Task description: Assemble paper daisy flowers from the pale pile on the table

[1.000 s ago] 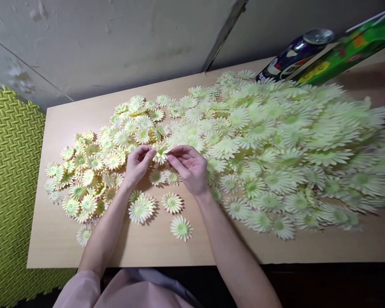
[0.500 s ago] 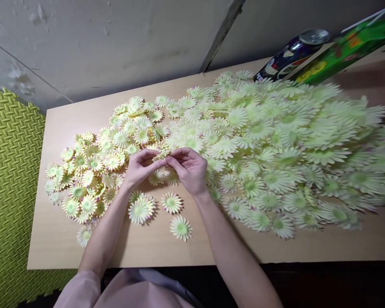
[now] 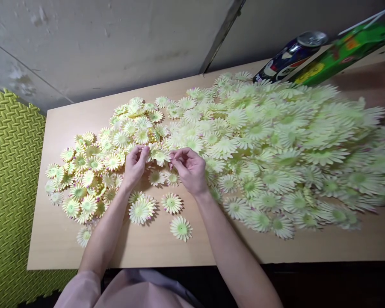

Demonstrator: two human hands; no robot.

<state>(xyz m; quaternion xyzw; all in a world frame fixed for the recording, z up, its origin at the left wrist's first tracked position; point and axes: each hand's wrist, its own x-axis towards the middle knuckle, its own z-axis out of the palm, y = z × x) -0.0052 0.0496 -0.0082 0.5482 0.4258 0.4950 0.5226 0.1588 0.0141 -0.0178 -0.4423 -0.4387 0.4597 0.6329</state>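
A: And here we are, mid-table (image 3: 167, 252), where a pale flower head (image 3: 161, 155) sits up between 2 bare hands! What's the hold?

B: The left hand (image 3: 135, 166) has thumb and finger pinched on petals at its left edge. The right hand (image 3: 191, 172) has its fingertips bunched close at the right edge, but whether they clamp it, I cannot tell.

A: Might be 2 blooms overlapping there?

B: Could be; the petals blur together. And that's danger number 1: thin petals, so a tug from both sides could tear or crease them.

A: Danger number 2?

B: A slip! If that left pinch loosens, the bloom could drop onto the loose blooms (image 3: 172, 177) just below and get lost among lookalikes.

A: Look at the left forearm (image 3: 107, 231), too, alongside the left pile (image 3: 88, 204)!

B: Right beside it, with 1 stray bloom (image 3: 84, 236) near the elbow side. A careless sweep could brush that off the near edge.

A: And over on the far right?

B: A can (image 3: 290, 57) and a green carton (image 3: 336, 57), close behind the big right heap (image 3: 259, 152). Shove those flowers far enough back and either could topple; a spill would soak the petals.
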